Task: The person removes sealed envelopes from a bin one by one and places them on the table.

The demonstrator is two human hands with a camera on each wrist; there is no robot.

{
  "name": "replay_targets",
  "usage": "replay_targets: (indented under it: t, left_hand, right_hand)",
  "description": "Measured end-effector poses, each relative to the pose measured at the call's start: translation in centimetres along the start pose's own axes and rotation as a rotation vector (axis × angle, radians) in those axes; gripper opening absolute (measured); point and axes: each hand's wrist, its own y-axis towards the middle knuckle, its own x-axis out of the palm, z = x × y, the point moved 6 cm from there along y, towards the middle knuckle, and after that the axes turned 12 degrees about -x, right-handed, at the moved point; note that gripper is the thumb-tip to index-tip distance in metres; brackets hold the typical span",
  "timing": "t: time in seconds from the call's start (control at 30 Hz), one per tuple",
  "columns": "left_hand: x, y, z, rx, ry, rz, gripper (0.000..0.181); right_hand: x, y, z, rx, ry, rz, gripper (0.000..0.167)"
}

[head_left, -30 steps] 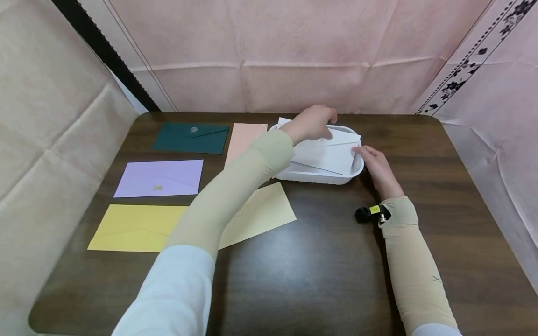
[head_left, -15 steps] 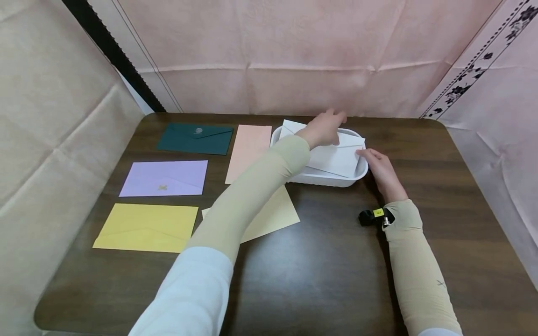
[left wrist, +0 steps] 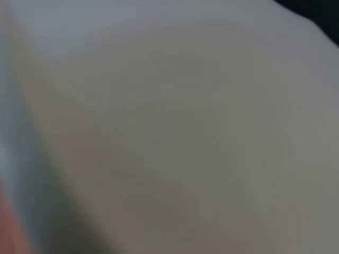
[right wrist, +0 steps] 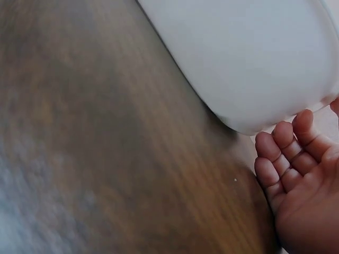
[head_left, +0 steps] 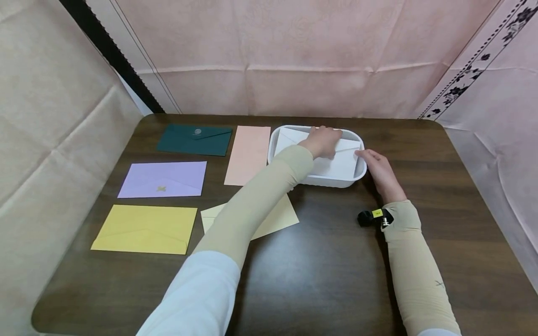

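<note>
A white plastic tray [head_left: 325, 182] stands at the back of the table, with white envelopes [head_left: 345, 162] lying in it. My left hand [head_left: 324, 142] is over the tray and presses down on the envelopes, its fingertips partly hidden. At the tray's right end my right hand [head_left: 378, 171] holds the rim, thumb on top and fingers against the outside. The right wrist view shows the curled fingers [right wrist: 269, 145] at the white tray wall [right wrist: 243, 63]. Only a pale blur fills the left wrist view.
Left of the tray lie a pink envelope [head_left: 248, 154], a dark green envelope [head_left: 195, 140], a lilac envelope [head_left: 163, 178] and a yellow envelope [head_left: 145, 228]. A cream envelope [head_left: 279, 217] is partly under my left forearm. Pinkish cloth [head_left: 307, 60] hangs behind the brown table [head_left: 319, 270].
My left hand has gone right, then down into the tray. The white envelopes, which stuck up past the back rim, now sit lower inside. My right hand stays at the rim.
</note>
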Motion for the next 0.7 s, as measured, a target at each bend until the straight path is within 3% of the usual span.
replay_targets:
  t: [0.5, 0.7]
  left_hand:
    - [0.4, 0.02, -0.74, -0.015, -0.031, -0.014, 0.065]
    - [0.25, 0.1, -0.3, 0.02, -0.047, 0.0, 0.064]
  right_hand:
    - [0.43, 0.18, 0.19, 0.01, -0.023, -0.026, 0.038]
    - [-0.03, 0.14, 0.37, 0.017, -0.042, -0.015, 0.046]
